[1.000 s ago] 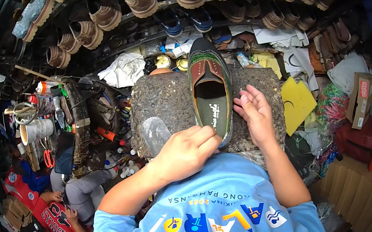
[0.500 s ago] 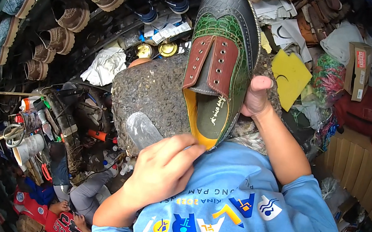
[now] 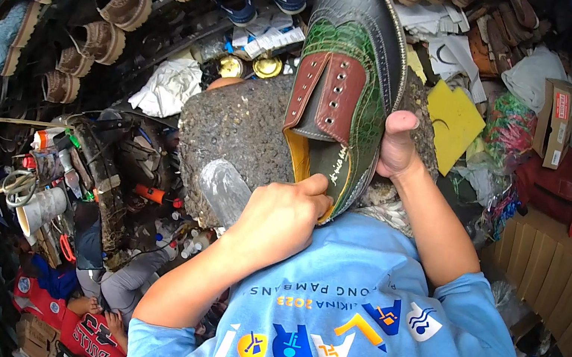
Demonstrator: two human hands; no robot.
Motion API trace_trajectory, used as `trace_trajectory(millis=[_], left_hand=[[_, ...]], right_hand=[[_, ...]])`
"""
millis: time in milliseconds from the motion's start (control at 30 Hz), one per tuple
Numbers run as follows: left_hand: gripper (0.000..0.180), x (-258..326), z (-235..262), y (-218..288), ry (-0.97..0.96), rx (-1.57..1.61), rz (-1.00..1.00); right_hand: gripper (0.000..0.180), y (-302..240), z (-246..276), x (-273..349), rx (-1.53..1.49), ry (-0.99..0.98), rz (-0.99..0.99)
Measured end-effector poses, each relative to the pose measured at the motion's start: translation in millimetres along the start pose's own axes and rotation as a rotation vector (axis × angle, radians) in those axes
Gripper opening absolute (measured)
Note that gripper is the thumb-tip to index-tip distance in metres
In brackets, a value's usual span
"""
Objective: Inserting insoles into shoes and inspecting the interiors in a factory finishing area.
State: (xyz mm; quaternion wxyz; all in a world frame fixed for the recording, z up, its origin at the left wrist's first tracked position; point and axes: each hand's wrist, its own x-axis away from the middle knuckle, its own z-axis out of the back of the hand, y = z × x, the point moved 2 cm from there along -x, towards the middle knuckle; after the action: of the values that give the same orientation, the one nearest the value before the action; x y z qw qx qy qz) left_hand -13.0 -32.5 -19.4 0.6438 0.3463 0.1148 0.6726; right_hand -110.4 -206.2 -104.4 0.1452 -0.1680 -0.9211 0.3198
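- shoe [image 3: 340,89]: positioned over the stone block [image 3: 229,135], toe pointing away from the wearer, heel close to the blue shirt [image 3: 354,311]; contact with the block could not be determined.
- shoe finish: toe was black, middle green with a scaled texture, lacing panels reddish brown with bare eyelets, lining yellow.
- right hand [image 3: 398,150]: held the shoe from its right side, thumb raised beside the edge; the fingers were hidden behind it.
- left hand [image 3: 281,215]: fingers were curled narrowly at the heel opening; whether they pinched the rim could not be made out.
- right of block: a yellow sheet [image 3: 454,123] lay near the right hand.
- left of block: crumpled white paper [image 3: 167,88] lay near two round tins [image 3: 267,67].
- upper left: brown shoes [image 3: 120,3] stood in rows.
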Motion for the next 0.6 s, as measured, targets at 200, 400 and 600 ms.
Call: trace_trajectory(millis=[200, 400, 600], left_hand=[[0.031, 8, 13, 8, 0.244, -0.063, -0.028], [0.034, -8, 24, 0, 0.011, -0.162, 0.020], [0.039, -16, 78, 6, -0.112, -0.129, -0.157]], right_hand=[[0.106, 5, 3, -16, -0.032, 0.044, -0.045], [0.108, 8, 20, -26, -0.062, 0.035, -0.163], [0.114, 6, 19, -29, 0.011, 0.039, -0.168]])
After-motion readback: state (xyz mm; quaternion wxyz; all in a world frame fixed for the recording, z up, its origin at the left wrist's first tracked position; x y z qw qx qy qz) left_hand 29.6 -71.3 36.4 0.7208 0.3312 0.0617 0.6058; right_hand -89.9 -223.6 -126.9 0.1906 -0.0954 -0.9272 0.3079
